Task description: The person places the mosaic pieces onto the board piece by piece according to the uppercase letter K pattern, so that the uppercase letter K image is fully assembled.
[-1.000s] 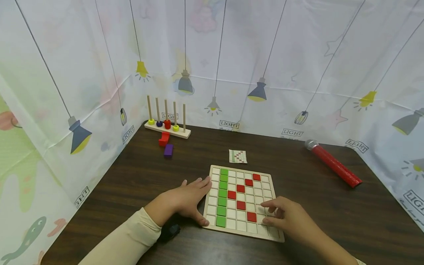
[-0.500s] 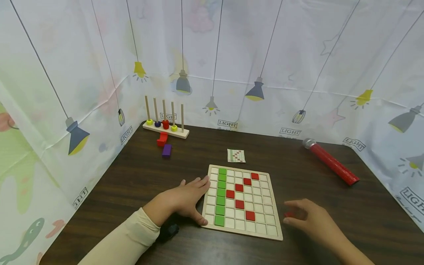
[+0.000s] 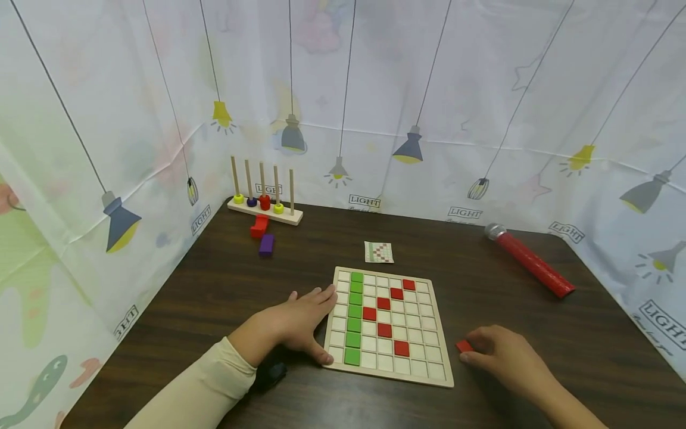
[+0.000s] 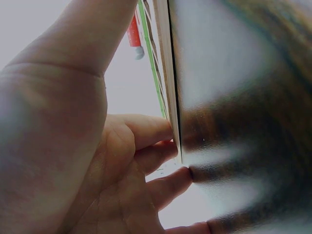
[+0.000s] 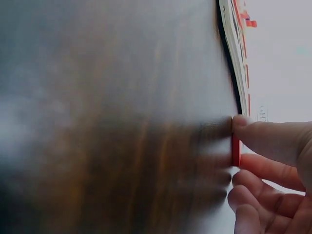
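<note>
A square wooden grid board (image 3: pixel 388 376) lies on the table, with white squares, a column of green tiles (image 3: pixel 354 325) and several red tiles (image 3: pixel 384 330) in a bent diagonal. My left hand (image 3: pixel 297 322) rests with spread, fairly straight fingers along the board's left edge, thumb at the near left corner. In the left wrist view, fingertips (image 4: pixel 168 127) touch the board's side. To the right of the board, my right hand (image 3: pixel 498 354) pinches a loose red tile (image 3: pixel 463 345) between thumb and index finger, low at the tabletop. The right wrist view shows that red tile (image 5: pixel 236 151) edge-on below the thumb.
Behind the board lies a small pattern card (image 3: pixel 379 252). A peg stand (image 3: pixel 289 218) with coloured rings stands at the back left, near a red block (image 3: pixel 259 226) and a purple block (image 3: pixel 266 245). A red toy microphone (image 3: pixel 530 260) lies at the back right.
My right hand has moved right, off the board's right side to the table beside it, and now pinches a red tile there. My left hand stays at the board's left edge.
</note>
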Motion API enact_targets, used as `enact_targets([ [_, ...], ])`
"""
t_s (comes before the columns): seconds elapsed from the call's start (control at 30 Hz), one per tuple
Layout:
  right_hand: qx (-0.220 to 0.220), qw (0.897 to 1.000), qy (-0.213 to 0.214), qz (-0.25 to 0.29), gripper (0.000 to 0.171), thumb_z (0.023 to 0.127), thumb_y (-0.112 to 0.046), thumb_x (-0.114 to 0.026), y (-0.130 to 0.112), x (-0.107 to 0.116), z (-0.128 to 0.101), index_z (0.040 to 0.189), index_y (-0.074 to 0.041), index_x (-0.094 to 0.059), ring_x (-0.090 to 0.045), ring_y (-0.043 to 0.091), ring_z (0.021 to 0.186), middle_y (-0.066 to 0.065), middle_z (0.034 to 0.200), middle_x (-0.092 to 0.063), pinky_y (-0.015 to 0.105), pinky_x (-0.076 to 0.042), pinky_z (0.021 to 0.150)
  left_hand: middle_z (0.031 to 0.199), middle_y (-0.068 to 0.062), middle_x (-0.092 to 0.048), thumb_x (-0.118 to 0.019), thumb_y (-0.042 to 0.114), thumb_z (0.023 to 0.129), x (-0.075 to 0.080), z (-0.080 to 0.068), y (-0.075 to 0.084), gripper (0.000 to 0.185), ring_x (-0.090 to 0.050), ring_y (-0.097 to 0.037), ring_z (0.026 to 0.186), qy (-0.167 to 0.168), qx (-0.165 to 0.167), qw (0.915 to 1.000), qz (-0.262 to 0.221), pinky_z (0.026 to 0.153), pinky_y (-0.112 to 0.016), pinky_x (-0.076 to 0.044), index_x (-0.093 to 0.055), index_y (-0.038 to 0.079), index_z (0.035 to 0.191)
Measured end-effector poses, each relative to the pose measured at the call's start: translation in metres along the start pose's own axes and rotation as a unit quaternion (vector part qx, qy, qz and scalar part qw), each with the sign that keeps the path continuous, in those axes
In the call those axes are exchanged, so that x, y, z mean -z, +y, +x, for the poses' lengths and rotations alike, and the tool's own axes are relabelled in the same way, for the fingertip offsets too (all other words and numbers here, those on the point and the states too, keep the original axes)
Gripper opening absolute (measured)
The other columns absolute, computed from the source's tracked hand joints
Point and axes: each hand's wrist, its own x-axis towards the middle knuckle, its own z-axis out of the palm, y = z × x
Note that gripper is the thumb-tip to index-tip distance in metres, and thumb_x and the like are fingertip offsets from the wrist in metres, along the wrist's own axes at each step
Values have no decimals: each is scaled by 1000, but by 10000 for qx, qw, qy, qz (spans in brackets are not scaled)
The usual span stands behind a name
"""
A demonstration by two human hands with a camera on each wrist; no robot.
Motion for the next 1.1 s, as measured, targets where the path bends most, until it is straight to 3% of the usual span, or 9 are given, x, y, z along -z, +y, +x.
enact_targets([
  [0.17, -15, 9998, -176, 29, 26, 82, -32, -86, -5, 0, 7, 101, -16, -76, -63, 16, 87, -4, 94, -68, 46, -52, 76, 170, -8, -9, -85, 61, 74, 0, 0, -1, 123, -11, -29, 155, -3, -9, 10000, 18, 116, -65, -14, -20, 8, 163],
  [0.37, -58, 9997, -227, 87, 21, 83, -25, -84, -10, 1, 11, 98, -15, -75, -56, 14, 75, -3, 85, -64, 37, -47, 65, 170, -8, -9, -86, 60, 74, 0, 0, -1, 122, -11, -29, 154, -6, 6, 10000, 45, 116, -65, -14, -20, 8, 164],
  [0.6, -26, 9997, -101, 199, 21, 82, -24, -83, -16, 2, 13, 99, -14, -74, -55, 14, 71, -3, 84, -63, 35, -45, 61, 170, -8, -10, -85, 61, 74, -2, 2, -2, 123, -12, -29, 154, 6, -6, 10000, 54, 116, -65, -15, -20, 8, 164],
  [0.87, -147, 9983, -297, 489, 25, 83, -26, -84, -35, 2, 13, 103, -14, -75, -57, 14, 75, -4, 88, -66, 35, -48, 64, 170, -7, -9, -85, 62, 74, -3, 3, -4, 124, -12, -29, 154, 23, -21, 10000, 85, 116, -65, -15, -19, 8, 164],
  [1.1, 284, 9934, -638, 911, 27, 81, -31, -87, -57, -5, 6, 100, -16, -75, -57, 12, 72, -8, 83, -63, 29, -47, 61, 170, -7, -10, -85, 62, 73, -4, 3, -4, 123, -12, -28, 154, 35, -6, 10000, 93, 116, -64, -16, -21, 8, 164],
])
